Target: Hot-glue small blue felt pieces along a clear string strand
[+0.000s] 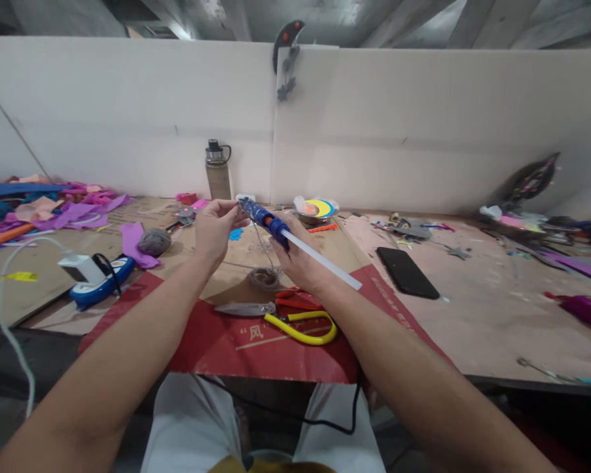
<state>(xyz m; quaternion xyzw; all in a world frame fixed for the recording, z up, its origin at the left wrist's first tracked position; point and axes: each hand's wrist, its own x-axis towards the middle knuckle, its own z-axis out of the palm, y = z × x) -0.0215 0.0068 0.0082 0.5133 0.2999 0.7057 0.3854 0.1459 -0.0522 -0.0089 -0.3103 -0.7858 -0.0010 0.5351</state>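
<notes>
- The tabletop (492, 322) carries everything, with a red sheet (211, 358) spread across its near edge.
- The right hand (298, 256) is wrapped round the blue glue gun; the left hand (215, 226) has its thumb and fingers bent together, but whether they pinch anything I cannot tell.
- The glue gun (266, 217) should be light, stiff and not slippery, best held by the grip, well back from the probably hot nozzle. It lies in the right hand above the tabletop, its front end just beside the left fingertips.
- The glue stick (325, 261) juts from its rear over the right wrist; probably firm, slightly bendy.
- The cord coil (264, 278), likely soft and limp, lies on the tabletop below and between both hands; take it by an outer loop.
</notes>
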